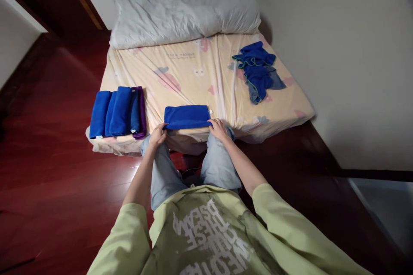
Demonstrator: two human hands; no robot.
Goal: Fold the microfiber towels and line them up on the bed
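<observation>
A blue towel [187, 116], folded into a flat rectangle, lies at the near edge of the bed in front of me. My left hand [158, 134] grips its near left corner, with the fingers closed on the cloth. At the near right corner, my right hand [218, 129] pinches the same edge. That near edge is slightly raised or turned up between both hands. To the left sit several folded blue and purple towels [120, 111], side by side. Crumpled blue towels with green trim [256, 68] lie loose on the right part of the bed.
The bed [190, 81] has a cream printed sheet. A large whitish pillow or quilt [183, 6] covers its far end. A wall [338, 51] rises along the right, and dark red flooring [58, 146] extends on the left.
</observation>
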